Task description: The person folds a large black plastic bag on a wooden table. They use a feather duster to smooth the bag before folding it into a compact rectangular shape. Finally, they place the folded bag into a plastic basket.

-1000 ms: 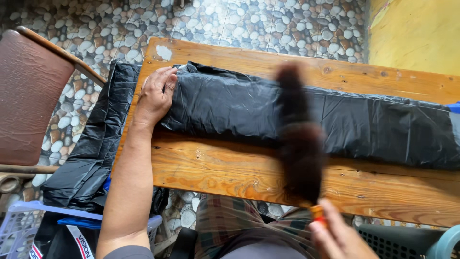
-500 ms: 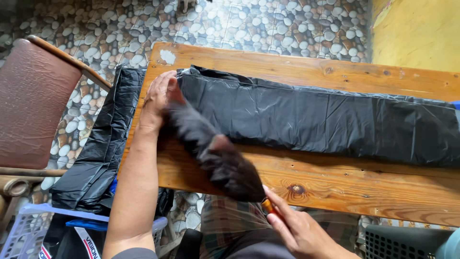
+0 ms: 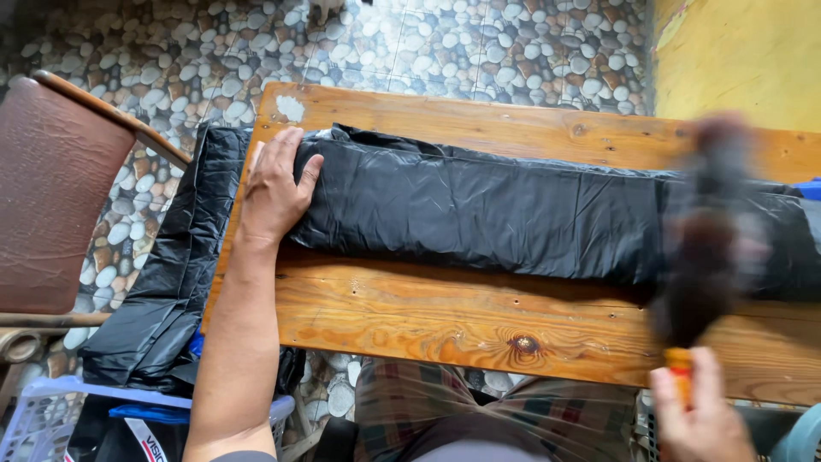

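Pinning black plastic (image 3: 479, 214) lengthwise at the table's (image 3: 445, 334) left end, left hand (image 3: 275, 184) flat, fingers spread; right hand (image 3: 701, 419) grips brush (image 3: 705, 248) at the right end.

Black plastic sheet (image 3: 513, 214), dark brown brush (image 3: 705, 248) with orange handle, amber-grained wooden table (image 3: 445, 329), pebble-patterned floor (image 3: 410, 43)

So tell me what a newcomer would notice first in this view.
A long strip of folded black plastic sheet lies along the wooden table, its left end hanging over the edge towards the pebble-patterned floor. The left hand presses flat on that end. At the lower right, the right hand grips the orange handle of a dark bristly brush, blurred by motion over the sheet.
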